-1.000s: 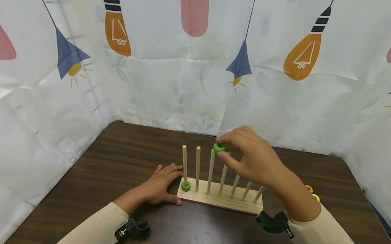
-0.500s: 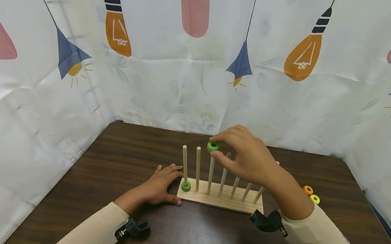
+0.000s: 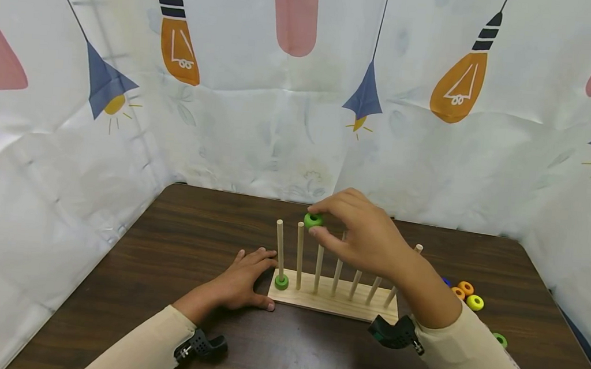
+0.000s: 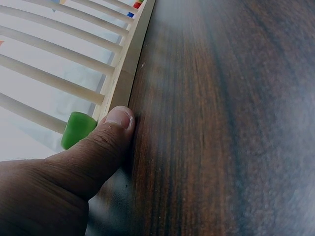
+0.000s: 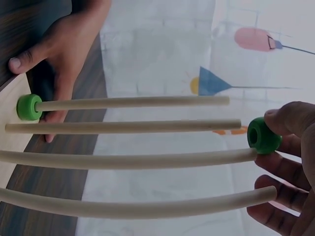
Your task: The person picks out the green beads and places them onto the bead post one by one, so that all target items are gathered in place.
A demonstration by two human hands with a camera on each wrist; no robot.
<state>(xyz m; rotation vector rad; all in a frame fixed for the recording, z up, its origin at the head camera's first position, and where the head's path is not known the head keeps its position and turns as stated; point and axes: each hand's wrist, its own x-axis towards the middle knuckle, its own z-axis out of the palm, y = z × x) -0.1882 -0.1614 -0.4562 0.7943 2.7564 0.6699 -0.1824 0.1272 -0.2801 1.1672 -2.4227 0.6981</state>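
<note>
My right hand [image 3: 362, 230] pinches a green ring bead [image 3: 313, 220] between thumb and fingers. The bead is level with the peg tops, just right of the second peg [image 3: 299, 254] from the left; in the right wrist view its hole faces that peg's tip, with a gap between. The wooden peg rack [image 3: 312, 301] has a row of several upright pegs. Another green bead [image 4: 78, 129] sits at the bottom of the leftmost peg. My left hand [image 3: 241, 281] rests at the rack's left end, thumb touching the front edge and straight fingers towards the back corner.
Loose beads lie right of the rack, partly behind my right forearm: orange [image 3: 465, 288], yellow [image 3: 475, 303], blue [image 3: 446, 281] and green [image 3: 500, 339]. A patterned white cloth [image 3: 279, 131] hangs behind the dark wooden table [image 3: 188, 222].
My right hand has carried the green bead leftwards, from above the third and fourth pegs to near the second. More loose beads show at the right. My left hand has stayed put.
</note>
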